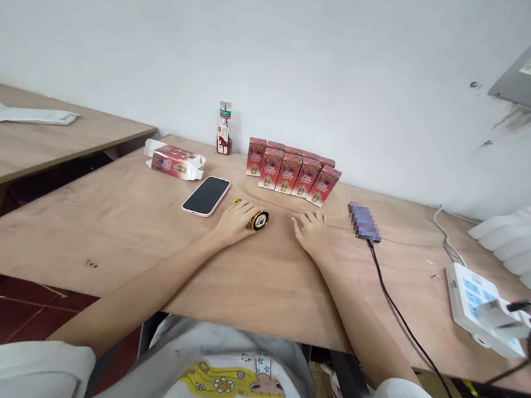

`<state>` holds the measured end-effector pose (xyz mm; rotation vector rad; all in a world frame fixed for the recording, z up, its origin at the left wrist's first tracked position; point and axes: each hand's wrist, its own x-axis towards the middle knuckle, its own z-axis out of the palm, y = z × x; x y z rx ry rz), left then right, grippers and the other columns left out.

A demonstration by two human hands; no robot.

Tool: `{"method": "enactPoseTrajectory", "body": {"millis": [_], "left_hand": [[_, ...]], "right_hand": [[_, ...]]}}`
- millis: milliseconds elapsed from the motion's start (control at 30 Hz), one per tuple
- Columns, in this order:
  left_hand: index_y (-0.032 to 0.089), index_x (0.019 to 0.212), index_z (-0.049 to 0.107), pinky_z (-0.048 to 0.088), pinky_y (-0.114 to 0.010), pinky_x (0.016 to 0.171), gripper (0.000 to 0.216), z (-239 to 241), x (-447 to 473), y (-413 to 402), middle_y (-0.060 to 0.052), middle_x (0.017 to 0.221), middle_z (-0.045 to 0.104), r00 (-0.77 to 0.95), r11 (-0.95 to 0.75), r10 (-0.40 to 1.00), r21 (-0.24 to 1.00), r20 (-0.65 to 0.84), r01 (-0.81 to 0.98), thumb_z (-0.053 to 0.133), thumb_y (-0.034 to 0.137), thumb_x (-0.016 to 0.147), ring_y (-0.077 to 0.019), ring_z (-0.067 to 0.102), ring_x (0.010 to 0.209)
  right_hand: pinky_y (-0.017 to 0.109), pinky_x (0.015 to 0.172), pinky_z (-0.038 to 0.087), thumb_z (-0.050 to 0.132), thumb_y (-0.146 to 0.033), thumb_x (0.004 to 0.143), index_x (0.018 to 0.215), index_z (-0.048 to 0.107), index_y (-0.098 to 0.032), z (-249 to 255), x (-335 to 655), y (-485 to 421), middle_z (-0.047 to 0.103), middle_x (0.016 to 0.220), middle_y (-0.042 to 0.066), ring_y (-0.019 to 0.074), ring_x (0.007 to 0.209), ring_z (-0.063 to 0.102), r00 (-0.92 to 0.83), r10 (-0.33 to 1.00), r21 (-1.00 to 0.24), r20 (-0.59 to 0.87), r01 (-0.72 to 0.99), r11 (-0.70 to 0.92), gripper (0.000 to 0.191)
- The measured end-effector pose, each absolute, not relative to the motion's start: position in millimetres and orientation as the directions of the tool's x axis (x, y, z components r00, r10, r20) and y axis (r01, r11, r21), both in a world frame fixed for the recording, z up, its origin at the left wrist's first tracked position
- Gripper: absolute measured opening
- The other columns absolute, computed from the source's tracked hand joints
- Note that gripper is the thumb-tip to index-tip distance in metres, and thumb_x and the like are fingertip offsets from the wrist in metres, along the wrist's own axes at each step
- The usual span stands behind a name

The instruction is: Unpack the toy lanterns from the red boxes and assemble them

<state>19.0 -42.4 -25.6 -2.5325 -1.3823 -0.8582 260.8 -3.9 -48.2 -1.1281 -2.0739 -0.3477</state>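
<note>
One gold-rimmed container (260, 221) is held on the table (256, 281) beneath the left hand (237, 221), with the fingers curled over it; firmness of grip cannot be told. The right hand (312, 231) is rested on the table, apart from the left, with nothing visibly held. Beside the left hand, a phone (206, 196) is laid flat. Farther left, an open box (169, 161) is laid down, flaps unfolded. Red boxes (288, 175) are stood in a group and judged complete; the container is left unboxed, the flaps unclosed.
</note>
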Motion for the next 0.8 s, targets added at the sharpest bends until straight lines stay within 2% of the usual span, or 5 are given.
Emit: {"method": "enactPoseTrajectory", "body": {"millis": [167,300,800], "left_hand": [[0.017,0.114,0.053,0.042,-0.036,0.088,0.037,-25,24,-48,-0.008,0.111,0.063,0.443,-0.631,0.690,0.175,0.573,0.756,0.061,0.028,0.079,-0.0243,0.054,0.103],[0.017,0.116,0.053,0.042,-0.035,0.086,0.039,-26,28,-52,-0.008,0.108,0.064,0.459,-0.658,0.666,0.175,0.588,0.732,0.060,0.034,0.081,-0.0238,0.054,0.101],[0.018,0.116,0.055,0.038,-0.033,0.082,0.038,-30,28,-53,-0.007,0.110,0.064,0.551,-0.691,0.613,0.044,0.566,0.722,0.060,0.032,0.081,-0.0223,0.053,0.100]], "right_hand": [[0.032,0.077,0.032,0.054,-0.030,0.089,0.082,0.067,-0.020,-38,232,-31,0.067,0.084,0.005,0.0174,0.082,0.051,-0.352,0.425,-0.055,0.834,0.714,0.698,0.018],[0.031,0.074,0.033,0.057,-0.027,0.088,0.080,0.066,-0.021,-38,214,-46,0.067,0.081,0.003,0.0155,0.079,0.051,-0.392,0.349,-0.036,0.851,0.619,0.784,0.014],[0.032,0.074,0.033,0.050,-0.027,0.091,0.080,0.060,-0.018,-37,217,-45,0.064,0.081,0.005,0.0168,0.078,0.050,-0.539,0.392,-0.078,0.746,0.513,0.855,0.018]]}}
